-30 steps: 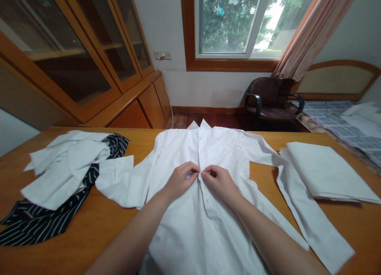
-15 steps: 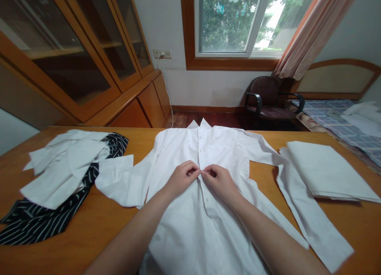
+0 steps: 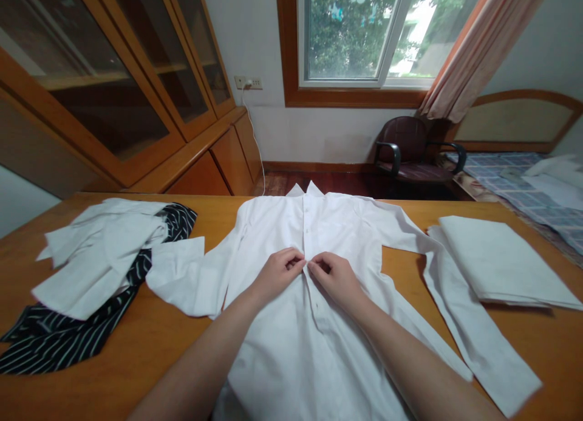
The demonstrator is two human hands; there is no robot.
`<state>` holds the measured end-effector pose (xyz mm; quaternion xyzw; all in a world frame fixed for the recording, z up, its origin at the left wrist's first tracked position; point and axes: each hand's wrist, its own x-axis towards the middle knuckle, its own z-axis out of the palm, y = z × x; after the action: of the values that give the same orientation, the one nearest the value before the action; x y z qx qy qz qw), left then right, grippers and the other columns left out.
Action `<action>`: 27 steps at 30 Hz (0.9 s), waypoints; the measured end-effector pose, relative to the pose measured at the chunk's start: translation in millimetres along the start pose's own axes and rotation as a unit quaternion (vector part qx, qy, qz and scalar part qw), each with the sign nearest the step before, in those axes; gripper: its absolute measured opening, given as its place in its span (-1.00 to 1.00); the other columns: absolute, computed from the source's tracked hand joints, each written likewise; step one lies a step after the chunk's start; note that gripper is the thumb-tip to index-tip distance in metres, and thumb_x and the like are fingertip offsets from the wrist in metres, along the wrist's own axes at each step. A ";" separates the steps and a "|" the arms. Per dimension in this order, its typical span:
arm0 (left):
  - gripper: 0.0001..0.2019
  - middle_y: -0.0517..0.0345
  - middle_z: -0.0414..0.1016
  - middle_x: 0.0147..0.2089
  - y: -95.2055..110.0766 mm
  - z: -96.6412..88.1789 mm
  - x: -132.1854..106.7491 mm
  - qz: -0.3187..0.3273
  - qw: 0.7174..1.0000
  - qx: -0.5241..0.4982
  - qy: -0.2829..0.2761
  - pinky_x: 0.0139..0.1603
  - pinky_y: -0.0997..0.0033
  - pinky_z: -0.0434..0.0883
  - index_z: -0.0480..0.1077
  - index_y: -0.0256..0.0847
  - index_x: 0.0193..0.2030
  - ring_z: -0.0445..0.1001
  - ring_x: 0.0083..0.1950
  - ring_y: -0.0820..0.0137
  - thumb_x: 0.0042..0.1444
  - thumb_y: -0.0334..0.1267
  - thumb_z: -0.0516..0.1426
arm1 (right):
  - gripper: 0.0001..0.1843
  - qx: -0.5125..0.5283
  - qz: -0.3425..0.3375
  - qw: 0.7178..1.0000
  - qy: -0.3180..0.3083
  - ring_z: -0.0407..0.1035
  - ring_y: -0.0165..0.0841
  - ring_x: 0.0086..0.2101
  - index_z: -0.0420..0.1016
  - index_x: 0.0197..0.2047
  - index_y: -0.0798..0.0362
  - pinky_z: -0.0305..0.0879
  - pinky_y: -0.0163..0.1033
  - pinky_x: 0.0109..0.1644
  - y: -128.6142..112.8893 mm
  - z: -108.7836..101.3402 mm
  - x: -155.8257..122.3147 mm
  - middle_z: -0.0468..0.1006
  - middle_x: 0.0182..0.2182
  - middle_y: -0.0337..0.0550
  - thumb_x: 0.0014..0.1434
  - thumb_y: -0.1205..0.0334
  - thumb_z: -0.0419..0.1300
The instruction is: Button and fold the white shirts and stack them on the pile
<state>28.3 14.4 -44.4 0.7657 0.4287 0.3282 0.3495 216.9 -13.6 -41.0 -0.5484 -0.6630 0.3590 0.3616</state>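
Observation:
A white button-up shirt lies face up across the table, collar at the far edge and sleeves spread to both sides. Halfway down its front placket, my left hand pinches the fabric from the left. My right hand grips the placket from the right, its fingertips almost meeting the left ones. Whatever button sits between the fingertips is hidden by them. Above the hands the placket lies closed with small buttons showing; below, its edge hangs loose and rippled.
On the wooden table, a crumpled white garment lies over black striped cloth at left. A folded white cloth rests at right, touching the shirt's sleeve. Beyond stand a glass-door cabinet, an armchair and a bed.
Both hands stay at the same spot on the placket. The fingertips have drawn very slightly apart; the shirt and the other things lie as before.

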 end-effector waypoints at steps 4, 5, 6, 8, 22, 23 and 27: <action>-0.83 0.17 0.51 -0.31 0.3 -0.8 0.4 0.002 1.000 -0.004 -0.004 -0.23 0.43 0.36 0.49 -0.19 -0.28 0.47 -0.26 0.38 0.28 -0.21 0.13 | -0.77 -0.014 -0.005 1.000 0.008 0.42 -0.35 -0.39 0.54 -0.34 0.04 0.25 -0.28 -0.27 -0.4 0.3 0.8 0.59 -0.42 -0.19 0.28 0.17 0.13; -0.83 0.17 0.52 -0.31 0.4 -0.9 0.4 0.001 1.000 -0.004 -0.005 -0.23 0.43 0.36 0.49 -0.19 -0.28 0.47 -0.26 0.38 0.28 -0.21 0.13 | -0.77 -0.017 -0.006 1.000 0.007 0.41 -0.35 -0.39 0.54 -0.34 0.04 0.25 -0.27 -0.27 -0.4 0.4 1.0 0.59 -0.42 -0.19 0.28 0.16 0.13; -0.83 0.17 0.52 -0.31 0.5 -1.0 0.4 0.001 1.000 -0.004 -0.006 -0.22 0.43 0.36 0.49 -0.19 -0.28 0.47 -0.27 0.38 0.28 -0.21 0.13 | -0.77 -0.018 -0.007 1.000 0.005 0.41 -0.35 -0.39 0.54 -0.33 0.04 0.25 -0.27 -0.27 -0.3 0.4 1.1 0.59 -0.42 -0.19 0.28 0.16 0.13; -0.83 0.17 0.52 -0.31 0.8 -1.1 0.4 0.002 1.000 -0.005 -0.005 -0.22 0.42 0.37 0.49 -0.19 -0.28 0.47 -0.27 0.38 0.28 -0.21 0.13 | -0.78 -0.015 -0.008 1.000 -0.002 0.41 -0.35 -0.40 0.54 -0.32 0.04 0.25 -0.27 -0.27 0.5 0.4 1.3 0.59 -0.42 -0.20 0.28 0.16 0.13; -0.84 0.19 0.51 -0.35 2.4 -0.9 0.6 -0.011 1.000 -0.006 0.007 -0.26 0.44 0.36 0.48 -0.20 -0.33 0.47 -0.30 0.40 0.25 -0.24 0.14 | -0.79 0.023 0.003 1.000 -0.002 0.39 -0.36 -0.41 0.53 -0.37 0.04 0.25 -0.29 -0.30 1.8 -0.5 1.4 0.57 -0.45 -0.22 0.24 0.16 0.16; -0.84 0.19 0.51 -0.34 2.0 -0.7 0.7 -0.010 1.000 -0.005 0.007 -0.25 0.44 0.36 0.48 -0.19 -0.33 0.47 -0.29 0.40 0.25 -0.23 0.14 | -0.79 0.023 0.002 1.000 -0.001 0.39 -0.36 -0.42 0.53 -0.37 0.04 0.24 -0.29 -0.30 1.7 -0.4 1.5 0.57 -0.46 -0.22 0.24 0.16 0.16; -0.84 0.18 0.52 -0.33 -0.5 0.3 0.4 -0.007 1.000 0.000 0.005 -0.24 0.43 0.37 0.49 -0.19 -0.30 0.48 -0.27 0.39 0.25 -0.21 0.13 | -0.79 0.026 0.002 1.000 -0.001 0.38 -0.36 -0.43 0.53 -0.37 0.05 0.24 -0.29 -0.31 1.9 -0.7 1.7 0.57 -0.46 -0.22 0.23 0.16 0.16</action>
<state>28.5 14.9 -44.9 0.7612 0.4360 0.3294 0.3494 218.2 -11.7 -42.2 -0.5396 -0.6528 0.3778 0.3742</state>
